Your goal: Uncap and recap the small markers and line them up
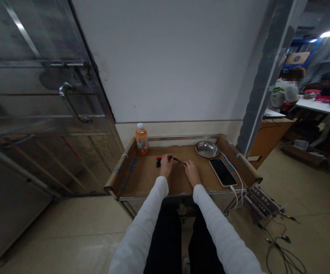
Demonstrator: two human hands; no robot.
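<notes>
Between my two hands runs a thin, dark, pen-like stick point(178, 160), slanting down to the right over the brown cardboard-lined tray top point(142, 179). The fingers of my left hand point(166, 164) are closed on its upper left end. At the lower right end, my right hand point(192, 172) pinches it with the fingertips. Just left of my left hand lie small red and black pieces point(158, 162), partly covered by that hand and too small to name.
An orange drink bottle point(141, 139) stands at the back left of the tray. A round metal dish point(207, 149) is at the back right, near a phone point(223, 172) with a white cable point(234, 167). Cables point(282, 247) and a power strip-like box point(262, 201) lie on the floor.
</notes>
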